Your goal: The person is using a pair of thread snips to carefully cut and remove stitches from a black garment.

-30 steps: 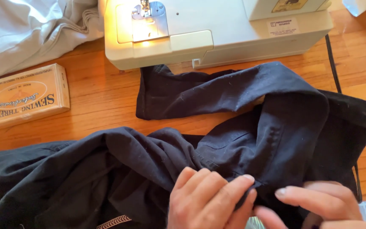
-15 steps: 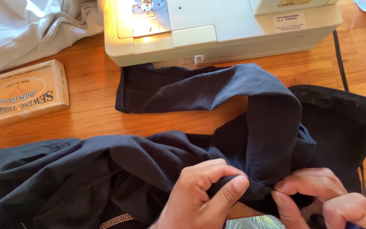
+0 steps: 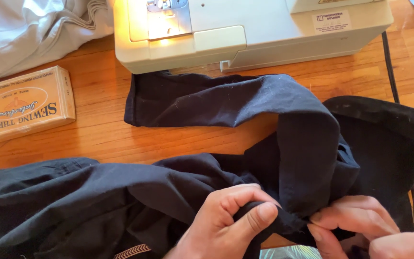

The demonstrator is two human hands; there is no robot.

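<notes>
A dark navy garment (image 3: 216, 144) lies spread over the wooden table (image 3: 101, 96), one long strip of it reaching up to the base of a cream sewing machine (image 3: 264, 29). At the bottom edge, my left hand (image 3: 226, 220) pinches a fold of the dark cloth between thumb and fingers. Just to its right, my right hand (image 3: 365, 230) grips the same fold, fingers curled into the fabric. The two hands sit a few centimetres apart.
A tan cardboard box of sewing thread (image 3: 20, 103) lies at the left. Pale grey cloth (image 3: 29, 33) is bunched at the top left. A black cable (image 3: 391, 72) runs down the right side. Something shiny and iridescent (image 3: 288, 252) shows at the bottom edge.
Both hands went from lying flat on the cloth to pinching a fold of it. The dark strip has slid left and up toward the sewing machine.
</notes>
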